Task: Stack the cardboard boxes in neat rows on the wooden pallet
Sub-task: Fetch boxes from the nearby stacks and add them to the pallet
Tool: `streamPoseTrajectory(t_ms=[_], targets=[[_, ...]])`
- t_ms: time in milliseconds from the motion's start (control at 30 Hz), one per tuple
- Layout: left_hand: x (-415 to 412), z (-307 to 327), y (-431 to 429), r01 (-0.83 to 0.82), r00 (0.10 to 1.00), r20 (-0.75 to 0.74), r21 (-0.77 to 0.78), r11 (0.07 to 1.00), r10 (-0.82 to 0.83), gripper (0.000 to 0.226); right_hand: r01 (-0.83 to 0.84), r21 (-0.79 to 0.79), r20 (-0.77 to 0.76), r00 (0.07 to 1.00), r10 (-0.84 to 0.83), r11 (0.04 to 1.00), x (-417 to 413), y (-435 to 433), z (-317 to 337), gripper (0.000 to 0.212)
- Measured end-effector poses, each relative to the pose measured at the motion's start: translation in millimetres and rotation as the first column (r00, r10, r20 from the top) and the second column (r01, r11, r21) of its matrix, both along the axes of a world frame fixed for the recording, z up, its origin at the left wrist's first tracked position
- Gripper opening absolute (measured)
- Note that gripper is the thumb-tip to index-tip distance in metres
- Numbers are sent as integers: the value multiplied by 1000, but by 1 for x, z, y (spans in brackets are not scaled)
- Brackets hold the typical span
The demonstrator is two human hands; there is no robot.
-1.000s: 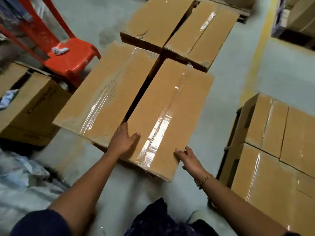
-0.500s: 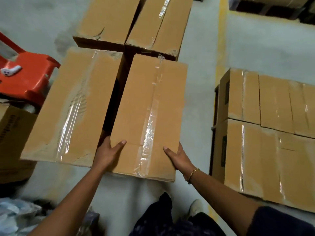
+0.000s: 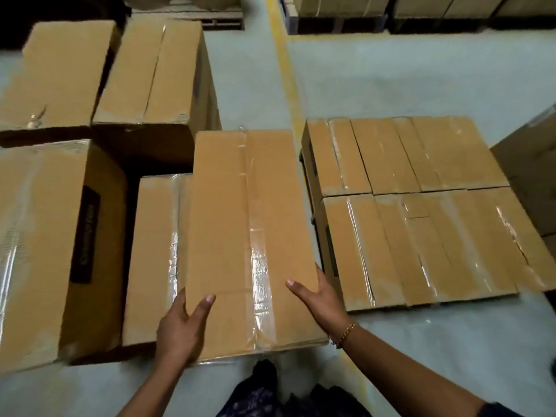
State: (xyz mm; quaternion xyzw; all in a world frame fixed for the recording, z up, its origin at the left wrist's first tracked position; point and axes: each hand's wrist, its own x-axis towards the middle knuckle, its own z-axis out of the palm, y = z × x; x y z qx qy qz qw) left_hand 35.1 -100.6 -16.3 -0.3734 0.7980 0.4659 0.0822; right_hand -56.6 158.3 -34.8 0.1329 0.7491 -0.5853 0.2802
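Head view — left hand [image 3: 180,329] and right hand [image 3: 322,299] grip box [image 3: 237,236] sides.

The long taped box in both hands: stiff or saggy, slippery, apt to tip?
Probably stiff: the held box shows flat faces, straight edges. Its glossy tape may be slick, but left hand and right hand grip bare cardboard. Gripped near one end, it may dip.

Both hands [image 3: 180,329] grip a taped cardboard box [image 3: 240,236] (near end).

Pale grey floor [image 3: 391,70] w/ yellow painted line [image 3: 285,73] running fwd, dim light.
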Motion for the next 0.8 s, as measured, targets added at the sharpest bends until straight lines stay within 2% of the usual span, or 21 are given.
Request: streamPoseTrajectory(t_ms=[100,267,433,467,600,733,800], targets=[[-15,9,54,68,997,-30,-10,998,-68,70,57,37,-37,998,-56,998,2,59,6,98],[-33,12,147,161,984,-80,30,987,-158,65,133,88,-85,988,-125,987,7,163,28,73],[-54,11,236,258,964,-84,56,965,-253,64,214,126,-127,972,-199,969,10,258,32,100],[-60,11,251,273,960,-83,51,961,-269,62,226,127,-128,969,-210,966,8,275,31,97],[-87,10,290,307,949,-81,28,951,-303,67,244,130,-132,965,-227,961,-9,315,46,55],[-125,8,311,336,939,-85,19,942,-333,76,258,124,-142,960,-240,958,-44,338,47,52],[-150,3,319,357,931,-83,11,934,-355,72,256,148,-138,962,-236,955,-66,347,38,66]])
